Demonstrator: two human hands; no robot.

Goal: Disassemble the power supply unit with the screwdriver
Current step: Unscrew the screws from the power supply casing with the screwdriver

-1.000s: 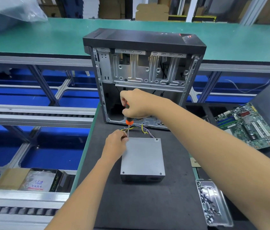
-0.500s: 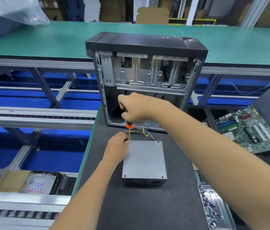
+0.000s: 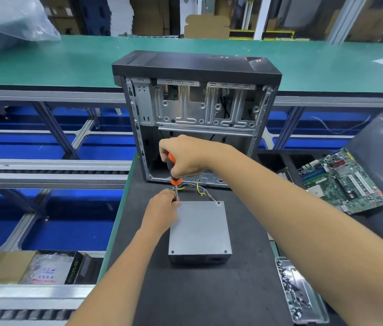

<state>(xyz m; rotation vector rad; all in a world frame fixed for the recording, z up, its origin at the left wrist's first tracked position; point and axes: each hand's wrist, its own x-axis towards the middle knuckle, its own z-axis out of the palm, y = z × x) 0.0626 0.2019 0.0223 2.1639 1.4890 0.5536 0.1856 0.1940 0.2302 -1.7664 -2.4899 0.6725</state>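
A flat grey metal power supply unit (image 3: 199, 228) lies on the dark mat of the worktop (image 3: 209, 297), just in front of an open black-and-silver computer case (image 3: 197, 118) that stands upright with its side panel off. A bundle of yellow, purple and black wires (image 3: 200, 188) runs from the far edge of the unit toward the case. The right hand (image 3: 185, 156) is curled round the orange-and-black handle of a screwdriver (image 3: 173, 171), which stands nearly upright with its thin metal shaft pointing down at the unit's far left corner. The left hand (image 3: 162, 211) rests at that same corner, its fingers pinching the shaft close to the tip; the tip itself is hidden behind them. Small screws show at the other three corners of the unit's top plate. To the right, a green motherboard (image 3: 341, 182) lies tilted against a grey panel, and a clear plastic tray of small screws (image 3: 300, 292) sits near the worktop's right edge.
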